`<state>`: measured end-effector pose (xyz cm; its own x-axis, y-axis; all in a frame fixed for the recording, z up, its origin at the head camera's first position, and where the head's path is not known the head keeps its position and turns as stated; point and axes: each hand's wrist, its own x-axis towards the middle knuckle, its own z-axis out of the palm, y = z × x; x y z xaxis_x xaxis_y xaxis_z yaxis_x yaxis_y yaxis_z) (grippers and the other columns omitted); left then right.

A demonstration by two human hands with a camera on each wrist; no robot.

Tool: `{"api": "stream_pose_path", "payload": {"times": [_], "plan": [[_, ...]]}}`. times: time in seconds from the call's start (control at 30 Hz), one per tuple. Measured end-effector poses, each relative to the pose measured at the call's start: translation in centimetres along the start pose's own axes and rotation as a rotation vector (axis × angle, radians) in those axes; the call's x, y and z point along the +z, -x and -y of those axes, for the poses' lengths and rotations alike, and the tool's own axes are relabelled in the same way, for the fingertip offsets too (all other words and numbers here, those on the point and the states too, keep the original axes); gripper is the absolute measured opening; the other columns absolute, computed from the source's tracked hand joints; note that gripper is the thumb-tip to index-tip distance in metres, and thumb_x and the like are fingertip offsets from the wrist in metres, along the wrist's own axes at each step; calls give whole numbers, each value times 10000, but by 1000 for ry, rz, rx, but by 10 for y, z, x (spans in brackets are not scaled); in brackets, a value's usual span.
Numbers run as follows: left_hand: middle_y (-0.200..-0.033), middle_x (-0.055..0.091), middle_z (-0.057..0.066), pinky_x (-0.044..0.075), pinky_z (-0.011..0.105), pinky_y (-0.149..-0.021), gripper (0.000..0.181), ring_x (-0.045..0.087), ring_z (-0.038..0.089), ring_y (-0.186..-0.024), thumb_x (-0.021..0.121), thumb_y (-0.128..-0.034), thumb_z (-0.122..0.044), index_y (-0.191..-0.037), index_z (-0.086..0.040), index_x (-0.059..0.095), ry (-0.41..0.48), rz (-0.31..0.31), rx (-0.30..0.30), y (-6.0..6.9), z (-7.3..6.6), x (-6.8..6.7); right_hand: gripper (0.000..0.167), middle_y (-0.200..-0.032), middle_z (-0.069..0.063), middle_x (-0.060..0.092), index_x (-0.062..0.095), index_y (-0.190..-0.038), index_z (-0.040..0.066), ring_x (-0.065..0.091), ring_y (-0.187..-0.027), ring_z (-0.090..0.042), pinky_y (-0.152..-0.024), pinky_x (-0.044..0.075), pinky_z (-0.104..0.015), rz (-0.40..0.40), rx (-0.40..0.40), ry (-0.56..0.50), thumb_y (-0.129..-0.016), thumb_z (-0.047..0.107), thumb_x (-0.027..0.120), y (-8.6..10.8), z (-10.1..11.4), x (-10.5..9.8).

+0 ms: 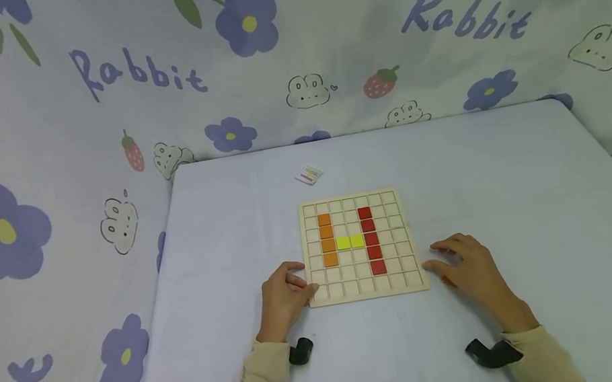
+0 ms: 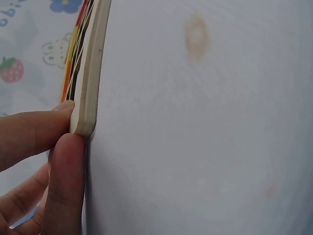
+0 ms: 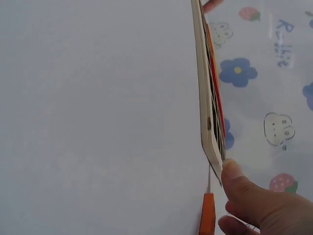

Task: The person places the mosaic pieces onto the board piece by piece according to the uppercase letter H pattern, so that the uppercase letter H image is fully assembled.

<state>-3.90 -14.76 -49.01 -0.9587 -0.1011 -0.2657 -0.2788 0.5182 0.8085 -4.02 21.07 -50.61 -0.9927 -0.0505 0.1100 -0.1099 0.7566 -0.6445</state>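
In the head view a square wooden grid board (image 1: 392, 281) lies on the table. Its cells hold a column of orange tiles (image 1: 326, 232), a column of red tiles (image 1: 372, 239) and two yellow tiles (image 1: 350, 242) between them. At the board's left edge, my left hand (image 1: 283, 299) grips near the front corner with thumb and a finger. My right hand (image 1: 469, 266) has its thumb at the right edge, the forefinger bent and apart from the board. Beside the right fingers, the right wrist view shows an orange piece (image 3: 208, 214); its kind is unclear.
A small card (image 1: 310, 174) printed with a coloured grid lies beyond the board. The white-covered table (image 1: 499, 170) ends at a patterned curtain (image 1: 314, 26) behind and at the sides. A black wrist device (image 1: 493, 352) sits by the right cuff, another (image 1: 301, 351) by the left.
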Motion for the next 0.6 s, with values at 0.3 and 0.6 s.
{"api": "stream_pose_path", "payload": {"times": [0.3,0.6], "plan": [[-835,644,87,574,260,-571,443,628,110,-620,830,-791,-47,-1203,-62,665,33,6,-8,1,-1,-1,418,-1024,-26,703,759,-1077,135,605,-973,-215,-789,461,-235,31,10,55,-744,349,894,19,-18,-17],[-838,649,84,570,256,-575,447,625,110,-627,832,-790,-51,-1205,-67,666,25,8,-12,0,-2,-1,480,-994,-14,691,769,-1062,119,553,-869,-99,-692,473,-206,41,-2,68,-659,313,942,30,-21,-23]]}}
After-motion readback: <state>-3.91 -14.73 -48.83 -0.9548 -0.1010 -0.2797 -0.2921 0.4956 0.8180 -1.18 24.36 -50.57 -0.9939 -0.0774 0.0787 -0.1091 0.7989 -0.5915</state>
